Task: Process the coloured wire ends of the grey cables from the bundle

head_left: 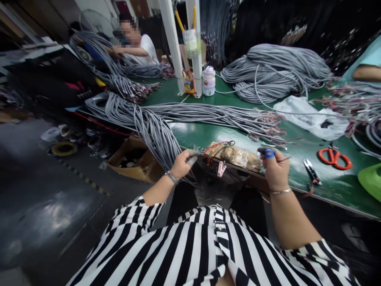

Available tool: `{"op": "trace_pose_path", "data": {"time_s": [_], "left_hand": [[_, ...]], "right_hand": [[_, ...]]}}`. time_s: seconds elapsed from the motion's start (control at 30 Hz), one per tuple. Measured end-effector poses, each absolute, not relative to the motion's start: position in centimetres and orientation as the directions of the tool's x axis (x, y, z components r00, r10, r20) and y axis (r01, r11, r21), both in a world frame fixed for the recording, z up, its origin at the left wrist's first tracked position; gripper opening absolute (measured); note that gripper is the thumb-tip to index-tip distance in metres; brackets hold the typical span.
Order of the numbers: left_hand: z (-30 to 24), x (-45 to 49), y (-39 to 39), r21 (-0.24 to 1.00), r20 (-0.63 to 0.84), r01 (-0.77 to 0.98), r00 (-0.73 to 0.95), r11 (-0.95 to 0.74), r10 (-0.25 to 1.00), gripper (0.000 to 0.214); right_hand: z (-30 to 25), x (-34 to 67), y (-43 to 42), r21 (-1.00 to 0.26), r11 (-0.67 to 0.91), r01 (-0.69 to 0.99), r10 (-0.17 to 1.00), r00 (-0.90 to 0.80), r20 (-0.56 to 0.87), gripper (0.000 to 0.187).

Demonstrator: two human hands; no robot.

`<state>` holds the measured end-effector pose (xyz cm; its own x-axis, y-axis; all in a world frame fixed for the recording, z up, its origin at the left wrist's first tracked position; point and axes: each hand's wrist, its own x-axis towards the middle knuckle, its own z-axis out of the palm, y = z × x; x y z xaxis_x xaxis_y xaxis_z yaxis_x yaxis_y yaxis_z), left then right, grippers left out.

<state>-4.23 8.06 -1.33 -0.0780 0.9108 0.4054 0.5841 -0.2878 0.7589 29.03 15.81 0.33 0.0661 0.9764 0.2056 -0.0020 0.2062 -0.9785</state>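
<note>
My left hand [181, 165] is closed in a pinch at the table's front edge, with grey coverings on the fingertips. What it pinches is too small to make out. Right beside it, a bundle of grey cables [157, 137] hangs over the edge. My right hand [276, 169], blue tape round one finger, is closed on a thin dark stick-like thing [284, 159]. Between both hands lies a tape-wrapped brown block [238, 156] at the edge. Red, orange and black wires [212, 153] are at its left end, and a pink clothes peg [221, 169] hangs there.
On the green table [199, 137] lie orange-handled scissors [335, 158], small cutters [312, 172], a clear plastic bag [312, 117] and coiled grey cable [276, 71]. A white bottle [208, 81] stands by a post. A cardboard box [131, 161] sits below. Another person [138, 45] works at the far left.
</note>
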Motion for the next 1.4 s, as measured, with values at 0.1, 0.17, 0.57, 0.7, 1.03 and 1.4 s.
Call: {"op": "trace_pose_path", "data": {"time_s": [0.1,0.17,0.57,0.7,1.03,1.4], "left_hand": [[1.1,-5.1,13.6,0.617,0.431,0.726,0.012,-0.304,0.902,0.022],[2.7,-5.1,17.7,0.490,0.381,0.831,0.068,-0.263,0.922,0.024],[5.9,-0.1,29.7,0.104,-0.080,0.990,0.103,-0.094,0.992,0.057],[6.5,1.5,29.5,0.119,-0.143,0.984,0.147,-0.131,0.979,0.037],[14.5,-0.4,25.7,0.812,0.324,0.550,-0.145,-0.196,0.935,0.024],[14.1,4.9,11.8,0.819,-0.102,0.389,0.822,-0.421,0.561,0.018]], "right_hand": [[0.0,29.4,17.6,-0.983,0.133,-0.124,0.990,0.058,0.127,0.038],[-0.3,29.3,18.0,-0.978,0.082,-0.189,0.997,0.026,0.079,0.038],[-0.5,29.4,17.6,-0.966,0.035,-0.257,0.999,-0.021,0.042,0.033],[-0.3,29.3,17.5,-0.968,0.054,-0.244,0.998,-0.011,0.058,0.033],[-0.4,29.3,17.5,-0.966,0.075,-0.246,0.997,-0.005,0.079,0.034],[-0.3,29.5,17.2,-0.969,0.114,-0.217,0.993,0.014,0.114,0.032]]}}
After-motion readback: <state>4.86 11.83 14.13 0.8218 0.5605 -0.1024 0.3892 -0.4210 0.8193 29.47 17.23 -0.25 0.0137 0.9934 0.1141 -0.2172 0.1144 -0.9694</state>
